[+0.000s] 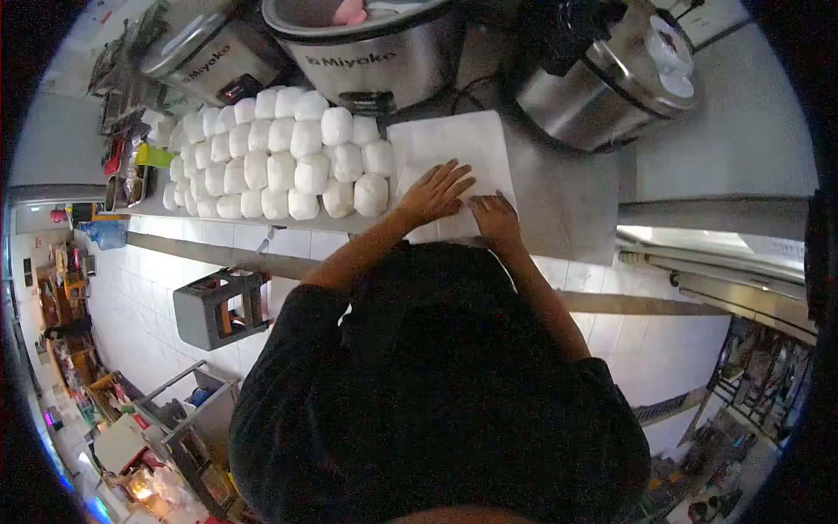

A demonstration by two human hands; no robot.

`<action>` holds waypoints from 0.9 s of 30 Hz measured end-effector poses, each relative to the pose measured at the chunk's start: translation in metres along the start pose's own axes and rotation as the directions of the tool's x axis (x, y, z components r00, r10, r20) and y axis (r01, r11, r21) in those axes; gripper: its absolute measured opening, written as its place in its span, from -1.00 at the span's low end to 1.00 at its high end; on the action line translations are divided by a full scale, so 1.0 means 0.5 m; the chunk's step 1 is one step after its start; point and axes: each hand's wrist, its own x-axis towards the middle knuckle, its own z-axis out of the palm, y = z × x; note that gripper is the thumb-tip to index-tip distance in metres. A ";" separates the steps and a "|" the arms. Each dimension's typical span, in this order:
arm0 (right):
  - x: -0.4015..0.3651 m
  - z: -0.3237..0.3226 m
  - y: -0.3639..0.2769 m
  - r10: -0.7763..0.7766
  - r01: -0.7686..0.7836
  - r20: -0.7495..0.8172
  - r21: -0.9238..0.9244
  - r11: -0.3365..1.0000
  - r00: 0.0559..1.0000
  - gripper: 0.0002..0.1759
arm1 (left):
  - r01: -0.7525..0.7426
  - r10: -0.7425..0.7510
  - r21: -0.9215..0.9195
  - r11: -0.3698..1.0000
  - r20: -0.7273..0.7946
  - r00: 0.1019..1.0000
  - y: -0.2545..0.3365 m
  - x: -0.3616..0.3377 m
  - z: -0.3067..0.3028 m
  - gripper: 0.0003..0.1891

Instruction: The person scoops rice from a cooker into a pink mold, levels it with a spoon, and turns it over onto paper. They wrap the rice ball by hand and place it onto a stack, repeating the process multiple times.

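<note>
A stack of white paper sheets (454, 140) lies on the steel counter in front of me. My left hand (436, 190) rests flat on it with the fingers spread. Close beside it, my right hand (497, 217) is at the right near part of the paper, its fingers bent and closed at the sheet. How much paper it grips is hidden under the fingers. Left of the paper, several rounded white paper-wrapped bundles (281, 135) are piled in rows; what they contain is hidden.
Behind the bundles stand a large open Miyako rice cooker (375, 74) with something pink inside and a lidded cooker (209, 65). Another steel cooker (576, 96) is at the back right. A grey plastic stool (199, 310) stands on the tiled floor to the left.
</note>
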 end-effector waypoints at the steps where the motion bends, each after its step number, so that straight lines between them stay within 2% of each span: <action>1: -0.003 -0.001 -0.010 0.104 -0.115 0.084 0.141 0.983 0.991 -0.57 | -0.042 0.041 0.005 0.999 0.104 0.994 -0.007 0.002 0.003 -0.55; 2: -0.015 -0.007 -0.024 0.174 -0.189 0.090 0.205 0.960 0.981 -0.54 | -0.084 0.081 0.009 0.996 0.205 0.975 -0.007 -0.003 0.002 -0.55; 3: -0.020 -0.015 -0.033 0.237 -0.254 0.095 0.265 0.930 0.967 -0.50 | -0.068 0.064 0.011 0.998 0.244 0.968 -0.008 -0.016 -0.005 -0.51; 4: -0.015 -0.026 -0.039 0.296 -0.311 0.097 0.323 0.894 0.950 -0.46 | 0.055 -0.030 -0.104 0.993 0.235 0.971 0.000 -0.037 -0.014 -0.50; 6: -0.060 0.046 -0.001 0.127 -0.118 -0.019 0.244 0.963 0.992 -0.47 | 0.284 -0.208 -0.320 0.904 0.251 0.945 0.001 -0.082 -0.029 -0.48; 7: -0.077 0.075 0.009 0.040 -0.026 -0.069 0.195 0.980 0.997 -0.48 | 0.176 -0.156 -0.302 0.937 0.091 0.984 -0.019 -0.121 0.004 -0.47; 10: -0.066 0.069 0.015 0.131 -0.143 0.074 0.188 0.972 0.989 -0.56 | 0.119 -0.097 -0.107 0.987 0.188 0.977 -0.061 -0.175 0.017 -0.51; 11: -0.038 0.040 0.010 0.284 -0.322 0.194 0.210 0.923 0.939 -0.57 | 0.167 -0.125 -0.223 0.960 0.191 0.974 -0.063 -0.160 -0.003 -0.56; 13: 0.049 -0.026 -0.007 0.528 -0.640 0.422 0.185 0.746 0.737 -0.59 | 0.418 -0.314 -0.118 0.901 0.488 0.815 -0.051 -0.077 -0.056 -0.57; 15: 0.086 0.021 0.023 0.510 -0.577 0.325 0.156 0.802 0.797 -0.65 | 0.556 -0.396 -0.076 0.827 0.623 0.675 -0.059 0.009 -0.077 -0.56; 16: 0.094 0.039 0.032 0.496 -0.545 0.278 0.138 0.827 0.823 -0.68 | 0.592 -0.397 -0.116 0.798 0.638 0.660 -0.076 0.039 -0.073 -0.54; 18: 0.113 0.028 0.037 0.422 -0.419 0.045 -0.062 0.906 0.905 -0.73 | 0.241 -0.171 -0.111 0.964 0.434 0.885 -0.130 0.051 -0.028 -0.58; 19: 0.122 0.024 0.038 0.421 -0.415 0.051 -0.087 0.905 0.906 -0.77 | 0.052 -0.025 -0.072 0.996 0.330 0.944 -0.155 0.050 -0.003 -0.60; 20: 0.131 0.021 0.040 0.419 -0.411 0.057 -0.112 0.905 0.906 -0.80 | 0.099 -0.067 -0.040 0.994 0.479 0.875 -0.174 0.060 0.023 -0.65; 22: 0.141 0.020 0.048 0.495 -0.514 0.306 -0.021 0.858 0.813 -0.82 | 0.180 -0.151 0.040 0.983 0.731 0.665 -0.183 0.080 0.065 -0.75; 25: 0.094 0.065 -0.004 0.445 -0.440 0.093 -0.065 0.896 0.891 -0.88 | 0.191 -0.149 0.016 0.981 0.694 0.705 -0.138 0.077 -0.017 -0.74; 26: 0.061 0.095 -0.030 0.341 -0.341 0.043 -0.025 0.940 0.939 -0.87 | 0.395 -0.212 -0.202 0.896 0.586 0.782 -0.137 0.028 0.008 -0.75; 27: 0.046 0.099 -0.059 0.349 -0.349 0.051 -0.012 0.937 0.936 -0.87 | 0.527 -0.311 -0.431 0.733 0.476 0.822 -0.133 -0.027 0.032 -0.76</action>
